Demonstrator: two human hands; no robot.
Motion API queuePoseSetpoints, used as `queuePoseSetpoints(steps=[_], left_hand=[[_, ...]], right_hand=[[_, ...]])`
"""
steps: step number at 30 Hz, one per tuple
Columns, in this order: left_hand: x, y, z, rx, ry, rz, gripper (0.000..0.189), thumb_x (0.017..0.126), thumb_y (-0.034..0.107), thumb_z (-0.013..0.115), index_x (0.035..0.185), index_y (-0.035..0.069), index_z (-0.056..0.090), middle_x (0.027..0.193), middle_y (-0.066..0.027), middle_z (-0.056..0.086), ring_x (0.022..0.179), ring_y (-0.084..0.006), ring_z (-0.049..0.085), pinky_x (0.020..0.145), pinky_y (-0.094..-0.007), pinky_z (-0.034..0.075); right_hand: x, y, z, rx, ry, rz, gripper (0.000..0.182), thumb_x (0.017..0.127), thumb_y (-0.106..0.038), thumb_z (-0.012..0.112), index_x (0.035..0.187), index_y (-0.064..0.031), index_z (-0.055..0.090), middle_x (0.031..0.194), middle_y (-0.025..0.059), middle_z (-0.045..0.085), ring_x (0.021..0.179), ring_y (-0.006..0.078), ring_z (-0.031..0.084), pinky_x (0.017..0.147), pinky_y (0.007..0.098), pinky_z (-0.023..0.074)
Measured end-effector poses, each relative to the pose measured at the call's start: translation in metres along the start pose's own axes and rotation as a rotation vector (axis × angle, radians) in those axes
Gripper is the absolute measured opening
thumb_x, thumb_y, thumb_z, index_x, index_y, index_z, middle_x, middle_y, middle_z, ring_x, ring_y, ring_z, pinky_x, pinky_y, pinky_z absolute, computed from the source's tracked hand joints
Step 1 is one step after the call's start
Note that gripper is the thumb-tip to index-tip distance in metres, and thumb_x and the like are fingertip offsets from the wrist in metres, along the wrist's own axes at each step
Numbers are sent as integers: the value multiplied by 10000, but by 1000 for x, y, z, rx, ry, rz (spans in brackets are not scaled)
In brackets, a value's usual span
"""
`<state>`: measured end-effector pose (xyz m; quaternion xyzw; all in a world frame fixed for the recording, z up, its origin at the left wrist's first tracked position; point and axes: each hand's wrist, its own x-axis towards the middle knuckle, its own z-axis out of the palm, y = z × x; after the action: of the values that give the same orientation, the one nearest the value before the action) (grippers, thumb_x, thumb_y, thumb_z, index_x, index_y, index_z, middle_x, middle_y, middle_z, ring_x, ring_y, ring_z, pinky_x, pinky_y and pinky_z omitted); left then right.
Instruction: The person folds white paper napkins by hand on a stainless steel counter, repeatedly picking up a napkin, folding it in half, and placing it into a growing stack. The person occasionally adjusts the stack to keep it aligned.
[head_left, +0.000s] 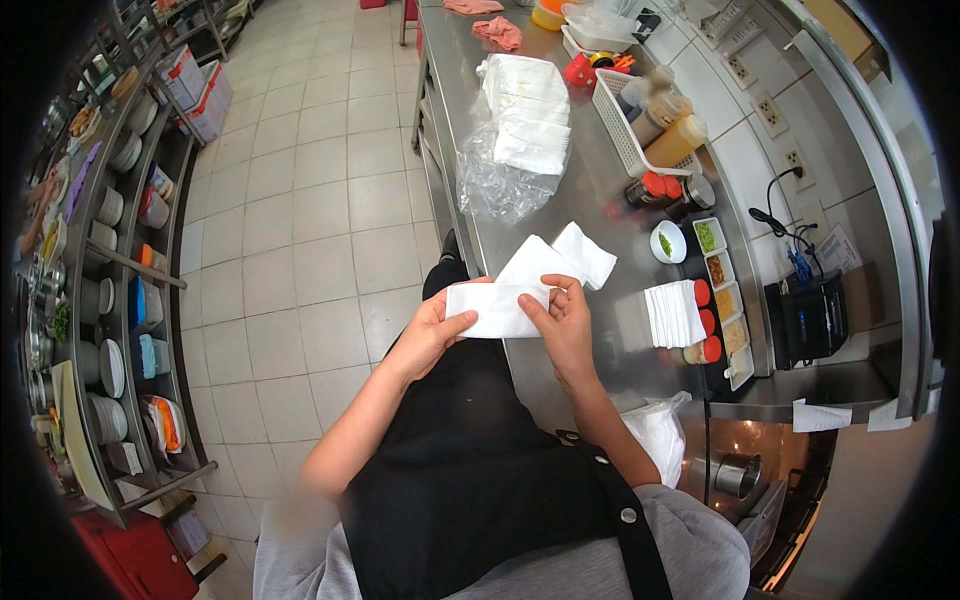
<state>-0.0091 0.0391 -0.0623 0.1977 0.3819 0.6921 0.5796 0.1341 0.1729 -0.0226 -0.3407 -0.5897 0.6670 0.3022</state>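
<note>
A folded white paper napkin (491, 311) is held level between my two hands, above the near edge of the steel counter. My left hand (442, 322) pinches its left end, thumb on top. At its right end, my right hand (559, 311) grips it between thumb and fingers. Just beyond, more white napkins (536, 262) lie on the counter, one overlapping another. Farther up, a large stack of napkins (525, 112) sits in an open clear plastic bag (499, 180). To the right lies a neat pile of folded napkins (670, 315), beside red-capped jars (705, 322).
A white basket (622, 131) of squeeze bottles stands at the counter's back. Near it are dark jars (651, 189), a small white bowl (667, 241) and a row of topping containers (724, 304). Shelves of dishes (127, 300) line the left side, across the tiled floor.
</note>
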Motion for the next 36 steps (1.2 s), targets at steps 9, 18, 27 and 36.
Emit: queuePoseSetpoints(steps=[9,18,27,36], left_hand=[[-2,6,10,167,93,261,591,943,33,575,1495,51,363,1405,-103,526,1115,-123,581,913,-230,464],[-10,3,14,341,86,29,326,940,-39,574,1241,49,663,1182,-58,626,930,-64,608,843,-201,540],[-5,-5,19,198,123,203,367,961,-43,515,1322,-9,569,1297,-92,570,1111,-121,581,1004,-294,511],[-6,-3,24,102,136,268,390,948,-64,518,1332,-12,555,1290,-114,574,1140,-154,576,1012,-350,517]], right_hand=[[4,6,-11,61,-32,115,154,936,-92,665,1040,7,609,941,47,669,862,80,620,786,223,483],[9,3,-12,300,-70,143,302,985,-245,615,1170,-13,558,1073,48,635,942,83,586,800,240,470],[-10,18,21,237,-213,117,419,919,-67,677,1303,-33,512,1246,58,586,1079,100,555,867,261,457],[25,15,-19,113,62,40,184,916,-140,706,1028,6,695,885,22,680,780,70,593,712,219,474]])
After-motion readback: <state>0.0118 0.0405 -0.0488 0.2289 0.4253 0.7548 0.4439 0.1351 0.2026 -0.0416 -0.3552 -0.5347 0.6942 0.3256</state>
